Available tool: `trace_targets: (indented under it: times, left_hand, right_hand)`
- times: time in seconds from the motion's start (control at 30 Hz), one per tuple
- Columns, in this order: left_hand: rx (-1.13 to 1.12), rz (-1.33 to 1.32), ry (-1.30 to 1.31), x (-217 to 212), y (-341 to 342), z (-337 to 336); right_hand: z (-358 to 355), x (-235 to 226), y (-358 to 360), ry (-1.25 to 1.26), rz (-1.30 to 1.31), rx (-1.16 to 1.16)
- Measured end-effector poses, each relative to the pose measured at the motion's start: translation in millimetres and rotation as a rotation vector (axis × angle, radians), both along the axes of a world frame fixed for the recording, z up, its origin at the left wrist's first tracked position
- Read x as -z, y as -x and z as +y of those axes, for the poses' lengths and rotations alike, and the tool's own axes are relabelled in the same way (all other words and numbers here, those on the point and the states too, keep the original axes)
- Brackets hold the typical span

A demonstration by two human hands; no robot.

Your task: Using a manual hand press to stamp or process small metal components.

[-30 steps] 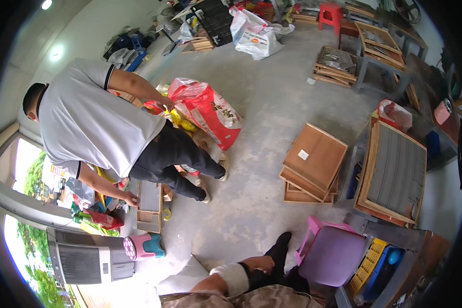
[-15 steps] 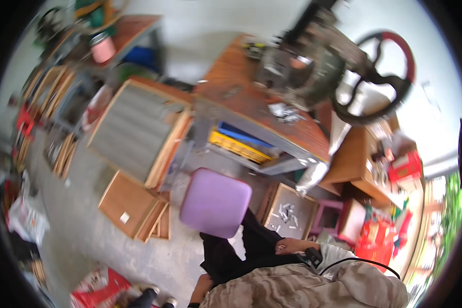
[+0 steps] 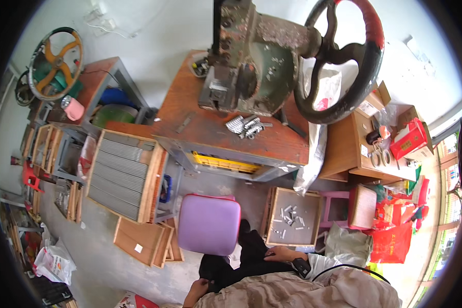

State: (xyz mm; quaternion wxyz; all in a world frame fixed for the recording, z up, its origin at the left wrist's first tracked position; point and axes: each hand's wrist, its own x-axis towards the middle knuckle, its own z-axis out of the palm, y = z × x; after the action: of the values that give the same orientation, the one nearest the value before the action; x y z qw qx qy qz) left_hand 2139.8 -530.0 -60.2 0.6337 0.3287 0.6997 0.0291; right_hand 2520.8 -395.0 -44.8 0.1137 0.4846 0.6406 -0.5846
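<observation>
My right hand [image 3: 280, 254] lies against the right leg of my black trousers [image 3: 256, 255], fingers loosely stretched, with nothing seen in it. A dark band sits on that wrist. My left hand [image 3: 197, 288] hangs beside my left leg near the lower edge; its fingers are small and partly hidden against the cloth. In front of my legs stands a stool with a purple seat [image 3: 210, 224]. Beyond it, a hand press [image 3: 267, 56] with a large black-and-red wheel [image 3: 372, 66] is mounted on a wooden-topped bench [image 3: 174, 110]. Small silvery metal parts [image 3: 247, 126] lie in a pile below the press.
Left of the stool, a wooden tray [image 3: 120, 172] holds rows of grey metal rods; more trays [image 3: 140, 244] lean below it. On the right are a tray with scattered metal pieces [image 3: 292, 218], a pink stool [image 3: 361, 207], a desk [image 3: 344, 146] and red bags [image 3: 390, 241].
The view has turned and steadied, so the bench and press look more level and stand further left. Both hands stay near my legs, with no object taken up.
</observation>
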Motion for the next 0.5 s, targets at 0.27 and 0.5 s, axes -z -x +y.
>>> trace_targets:
  times: [0.27, 0.5]
  left_hand:
    - [0.561, -0.121, -0.157, 15.5, 34.7, 58.6]
    - [0.520, -0.086, -0.122, 104.1, 40.1, 33.1]
  right_hand:
    - [18.2, -36.7, 11.2, 0.201, 0.134, 0.016]
    - [29.6, -48.4, 4.1, 0.586, 0.058, 0.225]
